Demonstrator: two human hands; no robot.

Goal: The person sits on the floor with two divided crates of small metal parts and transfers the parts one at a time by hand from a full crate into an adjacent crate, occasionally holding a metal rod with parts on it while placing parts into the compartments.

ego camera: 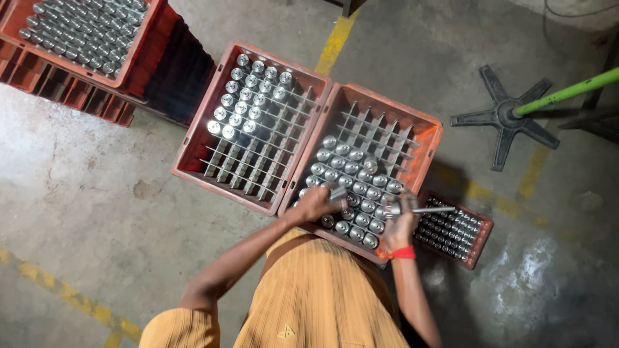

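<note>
While the left hand (317, 202) closes its fingers on a metal cylinder (338, 193) over the near red crate (431, 138), the right hand (401, 222) grips a slim metal rod (433, 209), head view; a loosened grip could drop the cylinder onto packed neighbours or miss its divider cell.

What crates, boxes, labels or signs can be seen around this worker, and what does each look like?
No labels, signs or screens; only crates.
Middle red plastic crate: under both hands, grid half filled with shiny metal cylinders.
Left red plastic crate: beside it, cylinders at far end.
Small red tray: lower right, small dark parts.
Stacked red crates: top left, full.
</note>
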